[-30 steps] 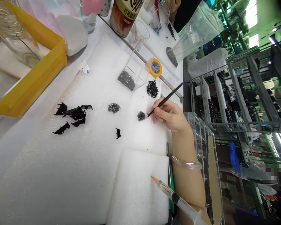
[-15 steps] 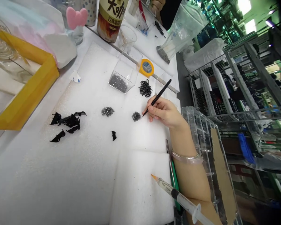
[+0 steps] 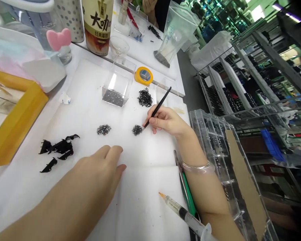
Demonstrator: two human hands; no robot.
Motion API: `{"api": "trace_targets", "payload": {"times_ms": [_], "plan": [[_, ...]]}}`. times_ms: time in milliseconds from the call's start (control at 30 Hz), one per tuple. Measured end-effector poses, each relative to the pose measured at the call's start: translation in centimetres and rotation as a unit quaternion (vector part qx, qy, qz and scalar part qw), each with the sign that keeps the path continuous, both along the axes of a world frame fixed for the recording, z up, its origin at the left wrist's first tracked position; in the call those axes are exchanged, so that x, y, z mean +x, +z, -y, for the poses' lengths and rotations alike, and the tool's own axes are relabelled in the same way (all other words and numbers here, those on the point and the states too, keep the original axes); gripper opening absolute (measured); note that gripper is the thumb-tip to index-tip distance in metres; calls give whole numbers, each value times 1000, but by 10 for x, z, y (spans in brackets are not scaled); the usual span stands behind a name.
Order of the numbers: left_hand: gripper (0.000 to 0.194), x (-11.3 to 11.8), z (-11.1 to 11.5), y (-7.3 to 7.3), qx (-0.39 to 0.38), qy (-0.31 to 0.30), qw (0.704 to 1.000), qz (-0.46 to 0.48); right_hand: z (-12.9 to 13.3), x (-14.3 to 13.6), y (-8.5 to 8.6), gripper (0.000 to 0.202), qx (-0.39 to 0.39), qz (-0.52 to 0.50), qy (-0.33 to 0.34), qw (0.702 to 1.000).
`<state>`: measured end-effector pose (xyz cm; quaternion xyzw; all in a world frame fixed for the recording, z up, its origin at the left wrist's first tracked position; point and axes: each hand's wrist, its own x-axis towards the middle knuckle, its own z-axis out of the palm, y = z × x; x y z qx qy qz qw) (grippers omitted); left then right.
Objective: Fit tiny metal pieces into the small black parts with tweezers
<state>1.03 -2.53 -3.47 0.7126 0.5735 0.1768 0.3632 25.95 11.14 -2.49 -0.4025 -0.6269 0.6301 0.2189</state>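
My right hand (image 3: 164, 120) grips a slim black pen-like tool (image 3: 158, 106) like a pencil. Its fine tip reaches the edge of a small pile of tiny dark metal bits (image 3: 136, 130). My left hand (image 3: 100, 170) is low over the white foam sheet, thumb and forefinger apart, with nothing visible between them. The spot where a small black curved piece lay is now covered by this hand. Left of it rest several black curved plastic pieces (image 3: 57, 146). A second pile of shiny bits (image 3: 103, 129) lies just beyond the left fingers.
A clear box of tiny bits (image 3: 113, 97), a heap of black parts (image 3: 144, 97) and yellow tape (image 3: 143, 76) stand farther back. A syringe (image 3: 178, 209) and green-handled tool (image 3: 188, 194) lie near my right forearm. A bottle (image 3: 97, 30) stands behind. Another person's hand (image 3: 149, 6) shows at the top.
My left hand has come into view from the lower left, over the single black piece. My right hand stays at the small pile with the tool. The view has shifted slightly.
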Motion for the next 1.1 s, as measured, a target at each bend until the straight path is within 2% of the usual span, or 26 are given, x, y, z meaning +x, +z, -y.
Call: {"api": "trace_targets", "payload": {"times_ms": [133, 233, 467, 867, 1000, 1100], "plan": [[34, 9, 5, -1, 9, -32, 993, -111, -1, 0, -1, 19, -3, -5, 6, 1000], [29, 5, 3, -2, 11, -27, 993, -114, -1, 1, -1, 17, -6, -5, 10, 1000], [11, -2, -5, -2, 31, -12, 997, -62, -1, 1, -1, 18, -4, -6, 10, 1000], [6, -2, -6, 1, 59, 13, 998, 30, -1, 0, 0, 18, -4, -5, 0, 1000], [5, -1, -8, 5, 27, 9, 997, 77, 2, -7, -5, 19, 26, -46, -49, 997], [5, -2, -7, 8, -57, 20, 991, 117, 6, -16, -8, 16, 74, -74, -108, 989]]}}
